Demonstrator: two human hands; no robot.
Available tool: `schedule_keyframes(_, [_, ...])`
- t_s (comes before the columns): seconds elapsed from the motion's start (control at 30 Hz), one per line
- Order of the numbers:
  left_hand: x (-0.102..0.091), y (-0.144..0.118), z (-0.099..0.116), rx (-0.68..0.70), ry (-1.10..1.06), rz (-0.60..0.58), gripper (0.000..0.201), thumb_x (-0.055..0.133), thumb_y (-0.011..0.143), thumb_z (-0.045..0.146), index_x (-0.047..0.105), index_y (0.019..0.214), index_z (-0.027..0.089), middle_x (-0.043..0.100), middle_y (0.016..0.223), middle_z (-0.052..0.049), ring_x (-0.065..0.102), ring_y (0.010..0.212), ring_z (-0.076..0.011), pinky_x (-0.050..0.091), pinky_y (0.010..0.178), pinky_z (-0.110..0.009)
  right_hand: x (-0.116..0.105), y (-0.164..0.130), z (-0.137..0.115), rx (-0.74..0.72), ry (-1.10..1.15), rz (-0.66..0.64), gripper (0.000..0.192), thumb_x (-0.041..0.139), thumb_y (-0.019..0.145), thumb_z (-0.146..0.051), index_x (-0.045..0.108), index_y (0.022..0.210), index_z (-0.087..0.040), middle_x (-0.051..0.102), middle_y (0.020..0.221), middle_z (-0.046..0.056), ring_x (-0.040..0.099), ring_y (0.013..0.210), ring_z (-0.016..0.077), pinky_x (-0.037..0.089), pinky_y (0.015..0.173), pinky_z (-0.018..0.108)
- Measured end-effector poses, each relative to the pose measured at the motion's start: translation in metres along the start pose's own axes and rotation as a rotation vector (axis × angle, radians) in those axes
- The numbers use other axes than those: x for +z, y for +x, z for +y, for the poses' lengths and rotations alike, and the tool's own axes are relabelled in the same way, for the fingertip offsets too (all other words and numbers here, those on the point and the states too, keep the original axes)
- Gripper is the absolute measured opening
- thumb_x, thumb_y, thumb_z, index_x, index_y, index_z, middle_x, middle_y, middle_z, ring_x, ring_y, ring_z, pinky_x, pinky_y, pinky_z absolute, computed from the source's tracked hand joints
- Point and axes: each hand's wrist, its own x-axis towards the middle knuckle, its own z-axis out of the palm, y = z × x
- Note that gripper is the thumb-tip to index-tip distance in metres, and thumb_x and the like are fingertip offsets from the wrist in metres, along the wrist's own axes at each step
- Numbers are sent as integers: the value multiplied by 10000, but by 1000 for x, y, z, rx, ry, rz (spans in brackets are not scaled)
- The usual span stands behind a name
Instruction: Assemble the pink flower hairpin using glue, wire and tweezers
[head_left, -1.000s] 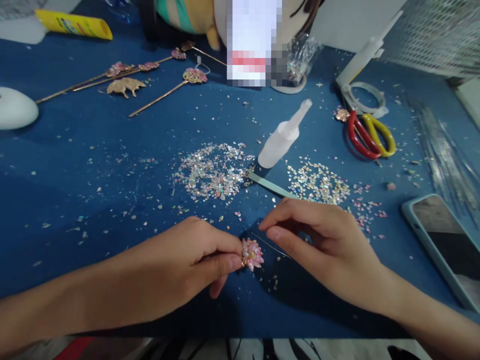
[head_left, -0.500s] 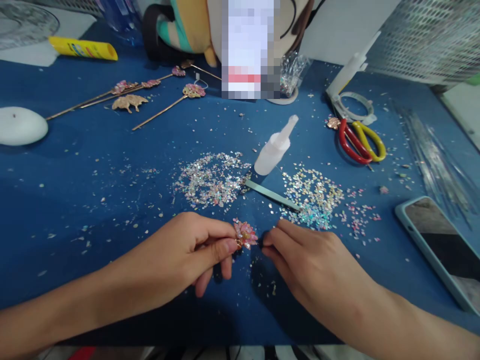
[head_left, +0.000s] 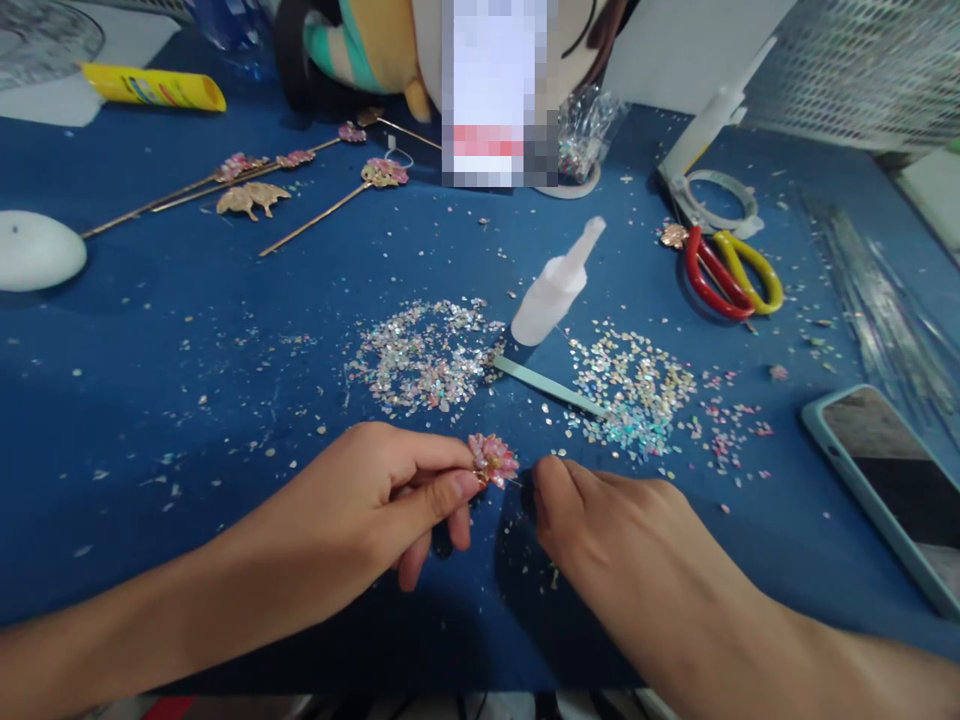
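Between the thumb and index finger of my left hand (head_left: 409, 500) is a pink flower ornament (head_left: 493, 460) with layered, shiny petals and a gold-coloured base. My right hand (head_left: 600, 520) is closed in a pinch just right of the flower. A thin wire-like strand (head_left: 519, 485) runs from the flower toward the right fingertips, whose grip is mostly hidden behind the knuckles. Beyond the hands lie pale-green tweezers (head_left: 551, 386), between a heap of iridescent chips (head_left: 420, 360) and a heap of yellowish and turquoise chips (head_left: 637, 390).
A white glue bottle (head_left: 551, 295) stands behind the tweezers. Red-and-yellow-handled scissors (head_left: 720, 285), a tape roll (head_left: 720, 203) and a phone (head_left: 885, 480) are on the right. Flower-topped hairpins (head_left: 322, 220), a gold metal piece (head_left: 251, 198) and a yellow tube (head_left: 154, 87) lie at back left.
My right hand has turned slightly and its knuckles now cover more of the fingertips. The flower stays in my left hand, tilted a little. The camera view has shifted slightly.
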Motion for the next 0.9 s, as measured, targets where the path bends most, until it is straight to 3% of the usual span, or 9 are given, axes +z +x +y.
schedule_keyframes(0.27, [0, 2, -1, -34, 16, 5, 412, 514, 964, 501, 712, 748, 211, 636, 543, 13, 548, 426, -119, 398, 496, -230, -2, -2, 6, -8, -35, 139, 301, 516, 751, 77, 604, 685, -204, 608, 585, 16, 544, 390, 156, 373, 368, 335])
schedule_keyframes(0.47, [2, 4, -2, -23, -78, 52, 321, 576, 940, 442, 732, 773, 217, 670, 643, 31, 538, 418, -91, 413, 470, -208, -9, -10, 5, -27, 9, 12, 337, 513, 521, 51, 636, 703, -204, 678, 642, 47, 629, 426, 189, 384, 337, 332])
schedule_keyframes(0.67, [1, 1, 2, -75, 19, 68, 396, 541, 939, 479, 738, 745, 196, 677, 629, 1, 566, 440, -102, 434, 481, -204, 0, -5, -1, 42, -31, -83, 342, 501, 650, 89, 677, 800, -164, 714, 646, 67, 676, 456, 184, 403, 366, 276])
schedule_keyframes(0.9, [4, 2, -4, -60, 10, 102, 421, 549, 921, 507, 774, 755, 192, 675, 588, 6, 557, 393, -100, 426, 434, -195, -3, -5, 1, 17, -89, 155, 315, 469, 594, 67, 572, 676, -218, 580, 534, 0, 549, 350, 160, 351, 328, 302])
